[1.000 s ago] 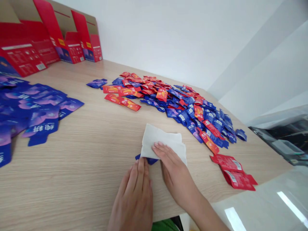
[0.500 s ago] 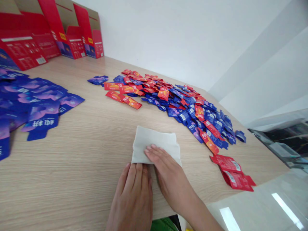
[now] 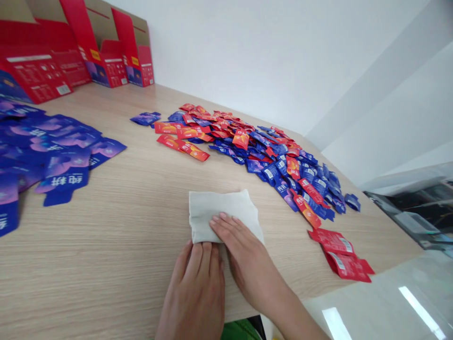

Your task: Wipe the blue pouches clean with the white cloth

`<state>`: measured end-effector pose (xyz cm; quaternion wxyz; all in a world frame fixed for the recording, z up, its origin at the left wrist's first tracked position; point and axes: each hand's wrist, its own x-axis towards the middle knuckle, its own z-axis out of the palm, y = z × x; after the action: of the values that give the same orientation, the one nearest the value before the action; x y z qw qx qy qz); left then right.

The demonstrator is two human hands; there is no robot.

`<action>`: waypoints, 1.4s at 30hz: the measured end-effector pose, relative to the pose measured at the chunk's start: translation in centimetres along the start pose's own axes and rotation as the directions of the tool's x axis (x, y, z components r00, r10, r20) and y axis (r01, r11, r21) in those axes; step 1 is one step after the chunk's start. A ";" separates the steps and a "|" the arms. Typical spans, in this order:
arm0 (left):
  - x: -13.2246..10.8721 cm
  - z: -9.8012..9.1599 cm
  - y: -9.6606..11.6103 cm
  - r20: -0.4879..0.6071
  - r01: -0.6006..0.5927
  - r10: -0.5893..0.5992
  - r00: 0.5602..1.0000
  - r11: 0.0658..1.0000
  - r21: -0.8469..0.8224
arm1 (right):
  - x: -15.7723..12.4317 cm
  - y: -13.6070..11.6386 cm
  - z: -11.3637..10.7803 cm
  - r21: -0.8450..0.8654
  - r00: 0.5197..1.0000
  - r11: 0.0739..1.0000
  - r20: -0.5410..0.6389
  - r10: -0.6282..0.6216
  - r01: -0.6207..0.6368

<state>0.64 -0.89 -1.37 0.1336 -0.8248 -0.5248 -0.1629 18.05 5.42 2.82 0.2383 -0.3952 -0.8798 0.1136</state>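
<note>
A folded white paper towel (image 3: 217, 215) lies flat on the wooden table (image 3: 106, 250), near its front edge. My right hand (image 3: 244, 257) presses on the towel's lower right part, fingers spread across it. My left hand (image 3: 196, 295) rests just below, its fingertips against the towel's near edge. Beyond the towel spreads a heap of red and blue sachets (image 3: 276, 158), the closest ones a short way past my right fingers. Anything beneath the towel is hidden.
Flat printed blue card blanks (image 3: 60, 163) overlap at the left. Red cartons (image 3: 106, 56) stand open along the far wall. Two red sachets (image 3: 339, 252) lie at the right near a glossy white surface (image 3: 368, 307).
The towel and my right hand have slid left across the table. The small blue piece showing under the towel a second ago no longer shows.
</note>
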 end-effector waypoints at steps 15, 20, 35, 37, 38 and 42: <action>-0.1 0.2 0.0 -0.010 0.004 -0.004 1.000 1.000 0.002 | 0.0 0.5 -0.1 0.009 1.000 1.000 -0.014 0.000 0.000; 0.1 0.4 -0.1 -0.042 0.017 -0.017 0.999 1.000 -0.015 | -0.6 3.2 0.8 -0.134 0.934 0.935 -0.194 0.301 -0.329; 0.2 0.4 -0.2 -0.072 0.022 -0.023 0.997 1.000 -0.011 | -0.6 3.6 0.6 -0.144 0.894 0.905 -0.279 0.351 -0.400; 0.2 0.5 -0.1 -0.070 0.035 -0.036 0.997 0.999 -0.007 | -0.8 3.4 0.1 -0.114 0.902 0.921 -0.279 0.330 -0.372; 0.2 0.5 0.0 -0.064 0.035 -0.035 0.997 0.999 -0.005 | -0.7 2.9 -0.2 -0.082 0.930 0.949 -0.243 0.276 -0.303; 0.0 0.6 -0.1 -0.023 -0.009 0.010 1.000 0.999 0.030 | -0.1 1.1 -0.4 0.028 0.998 0.999 -0.063 0.018 -0.017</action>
<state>0.64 -0.63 -1.91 0.1528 -0.8231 -0.5218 -0.1637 19.04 6.10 2.73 0.2702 -0.4029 -0.8668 0.1152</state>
